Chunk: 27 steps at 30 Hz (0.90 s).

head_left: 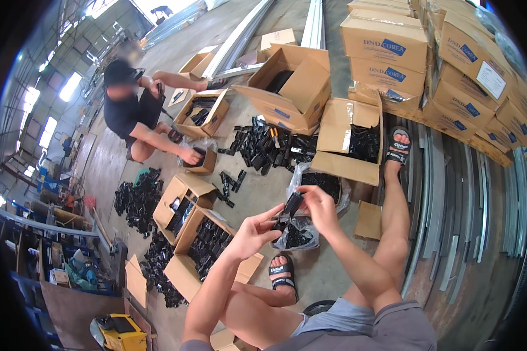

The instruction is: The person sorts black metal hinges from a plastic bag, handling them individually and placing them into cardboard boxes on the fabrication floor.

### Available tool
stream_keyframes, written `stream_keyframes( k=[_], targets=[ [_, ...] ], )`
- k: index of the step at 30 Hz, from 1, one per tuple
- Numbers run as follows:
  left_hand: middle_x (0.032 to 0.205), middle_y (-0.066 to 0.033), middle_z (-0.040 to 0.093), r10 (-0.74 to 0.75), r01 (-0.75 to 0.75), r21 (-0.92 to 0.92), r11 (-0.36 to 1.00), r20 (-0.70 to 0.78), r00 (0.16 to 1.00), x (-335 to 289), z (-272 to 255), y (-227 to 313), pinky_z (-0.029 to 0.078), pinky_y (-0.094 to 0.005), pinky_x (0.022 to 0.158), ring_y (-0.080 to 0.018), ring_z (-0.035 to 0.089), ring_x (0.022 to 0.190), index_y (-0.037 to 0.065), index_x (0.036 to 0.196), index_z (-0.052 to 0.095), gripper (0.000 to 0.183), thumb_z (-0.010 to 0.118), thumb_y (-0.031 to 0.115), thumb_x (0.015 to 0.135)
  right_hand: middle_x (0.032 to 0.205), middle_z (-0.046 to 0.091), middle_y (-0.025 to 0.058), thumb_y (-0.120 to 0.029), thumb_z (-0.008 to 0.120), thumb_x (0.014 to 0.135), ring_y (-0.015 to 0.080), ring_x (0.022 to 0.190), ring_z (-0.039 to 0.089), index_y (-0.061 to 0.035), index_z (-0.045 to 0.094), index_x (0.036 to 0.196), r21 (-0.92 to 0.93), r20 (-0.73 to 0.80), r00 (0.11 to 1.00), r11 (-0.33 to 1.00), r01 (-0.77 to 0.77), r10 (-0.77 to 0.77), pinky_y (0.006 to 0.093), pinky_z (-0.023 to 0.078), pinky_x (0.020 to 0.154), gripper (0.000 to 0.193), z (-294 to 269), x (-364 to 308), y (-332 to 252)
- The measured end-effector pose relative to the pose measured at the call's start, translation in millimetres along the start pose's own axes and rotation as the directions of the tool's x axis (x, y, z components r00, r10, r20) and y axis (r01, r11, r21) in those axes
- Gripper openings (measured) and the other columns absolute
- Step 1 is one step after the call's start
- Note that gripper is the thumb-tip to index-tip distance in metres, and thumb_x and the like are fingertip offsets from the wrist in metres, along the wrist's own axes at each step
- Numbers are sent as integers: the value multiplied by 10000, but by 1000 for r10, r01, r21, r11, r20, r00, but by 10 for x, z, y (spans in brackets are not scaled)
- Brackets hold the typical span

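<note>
A black, blocky piece [293,203], probably a plastic fitting, is held up in front of me. My left hand [253,234] is closed round its lower end, with thumb and fingers pinching it. At its upper right end, my right hand [318,206] has its fingertips pressed against it; what lies under them is hidden. Below the hands is a clear plastic bag [311,229] of small black parts. Just beyond lies another open bag [336,202] full of black pieces. To the left, an open carton [184,263] is filled with similar black parts.
Piles of black parts [260,146] cover the floor ahead, beside open cartons [334,164]. Across from me a co-worker [136,108] crouches, one hand at a small box. Stacked cartons [386,44] and long metal profiles [451,199] stand or lie to the right.
</note>
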<state>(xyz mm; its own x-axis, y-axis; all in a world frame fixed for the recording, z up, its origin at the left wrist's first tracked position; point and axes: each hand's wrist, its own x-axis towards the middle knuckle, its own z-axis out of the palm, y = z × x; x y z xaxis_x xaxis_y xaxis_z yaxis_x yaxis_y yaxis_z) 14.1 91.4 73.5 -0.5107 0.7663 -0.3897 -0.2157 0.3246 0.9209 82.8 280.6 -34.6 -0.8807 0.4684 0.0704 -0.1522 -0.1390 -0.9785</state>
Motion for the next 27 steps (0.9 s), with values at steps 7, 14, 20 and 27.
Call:
stream_keyframes(
  k=[7, 14, 20, 27],
  targets=[
    [1182, -172, 674, 17, -45, -480, 876, -64, 998, -41, -161, -41, 555, -410, 942, -260, 680, 1026, 153, 1589, 240, 799, 646, -7, 919, 893, 713, 200, -257, 620, 885, 411, 863, 683, -75, 726, 911, -849, 228, 923, 527, 33, 310, 510, 546, 802, 212, 50, -384, 1577],
    [1234, -182, 660, 9, -81, -517, 852, -139, 990, -269, -146, 74, 544, -435, 943, -276, 681, 1043, 205, 1581, 284, 806, 666, 9, 899, 1074, 727, 194, -129, 579, 897, 348, 1004, 716, -84, 738, 1085, -976, 90, 802, 212, -46, 590, 462, 573, 862, 250, 401, -549, 2312],
    [1252, -189, 654, 56, -107, -513, 851, -113, 992, -274, -192, 81, 524, -436, 992, -263, 667, 1090, 168, 1581, 277, 743, 619, -6, 946, 1092, 726, 188, -135, 560, 900, 336, 1015, 717, -86, 778, 986, -981, 148, 789, 189, 41, 597, 466, 576, 852, 239, 408, -534, 2469],
    [1254, -160, 660, 80, -135, -522, 842, -128, 989, -229, -223, 122, 509, -437, 1013, -254, 662, 1105, 173, 1577, 292, 743, 634, 3, 940, 1131, 717, 186, -145, 645, 846, 337, 1076, 695, -78, 769, 1028, -988, 143, 718, 147, 57, 681, 453, 561, 906, 230, 378, -391, 2317]
  ],
)
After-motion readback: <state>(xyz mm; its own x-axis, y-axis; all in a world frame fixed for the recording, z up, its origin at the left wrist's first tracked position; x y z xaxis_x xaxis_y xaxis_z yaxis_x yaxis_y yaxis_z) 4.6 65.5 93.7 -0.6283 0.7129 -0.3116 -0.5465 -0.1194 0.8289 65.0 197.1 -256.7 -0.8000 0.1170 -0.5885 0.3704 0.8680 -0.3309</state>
